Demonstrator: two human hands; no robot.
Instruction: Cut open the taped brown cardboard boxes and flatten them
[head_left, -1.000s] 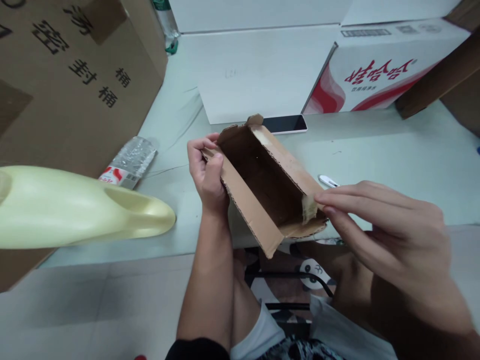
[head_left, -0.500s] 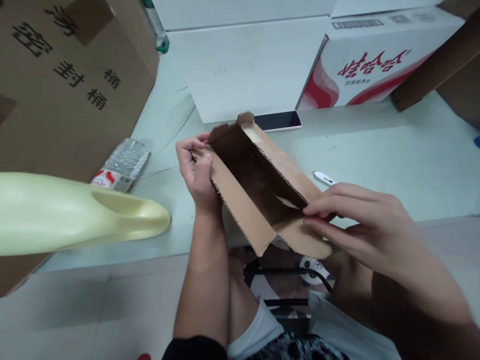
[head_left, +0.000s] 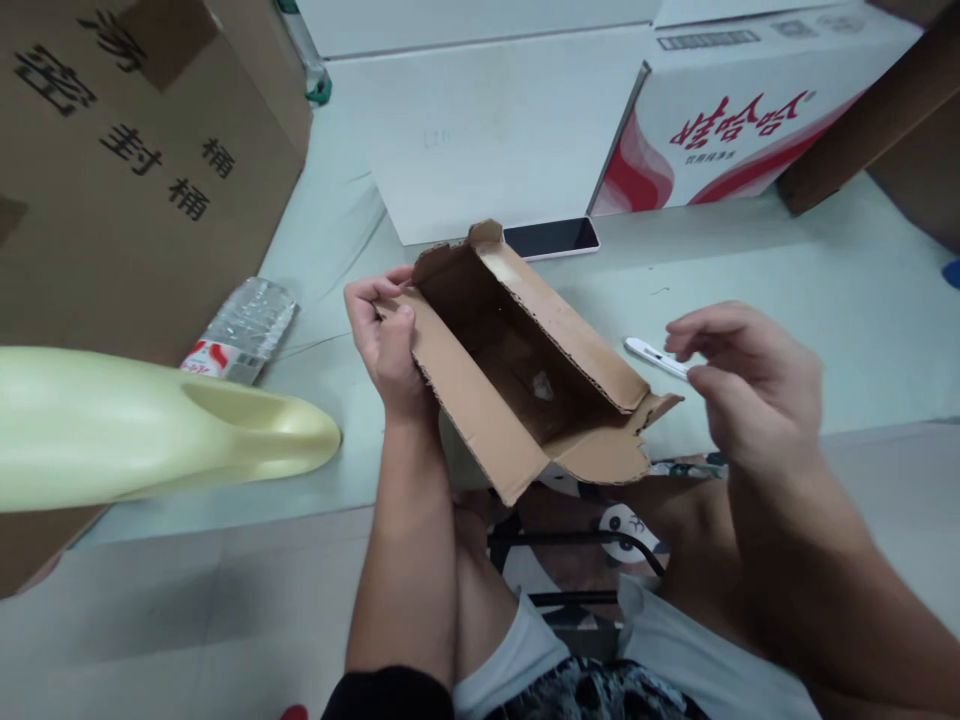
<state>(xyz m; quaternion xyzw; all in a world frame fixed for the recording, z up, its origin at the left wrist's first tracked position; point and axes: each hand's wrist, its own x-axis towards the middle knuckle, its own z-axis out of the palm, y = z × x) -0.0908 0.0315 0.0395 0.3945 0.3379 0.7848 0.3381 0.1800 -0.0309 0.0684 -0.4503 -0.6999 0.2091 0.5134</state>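
Observation:
An open cardboard box (head_left: 480,430), with rough-cut edges and flaps folded out, tilts over the table's front edge. My left hand (head_left: 386,335) is closed on its left end, thumb on the outer flap and fingers behind. Inside the box lies a small whitish scrap (head_left: 541,385). My right hand (head_left: 757,380) is off the box, thumb and forefinger apart, at the near end of a slim white utility knife (head_left: 649,352) on the table. Whether the fingertips touch the knife I cannot tell.
A dark-screened phone (head_left: 555,238) lies against a white carton (head_left: 495,140). A red-and-white printed carton (head_left: 735,130) stands at the back right. To the left are a large brown carton (head_left: 150,250), a clear plastic bottle (head_left: 251,320) and a pale yellow rounded object (head_left: 150,430).
My right hand has let go of the box's near right flap and moved up and right to the knife. A whitish scrap now shows on the box's inside. My left hand keeps its hold.

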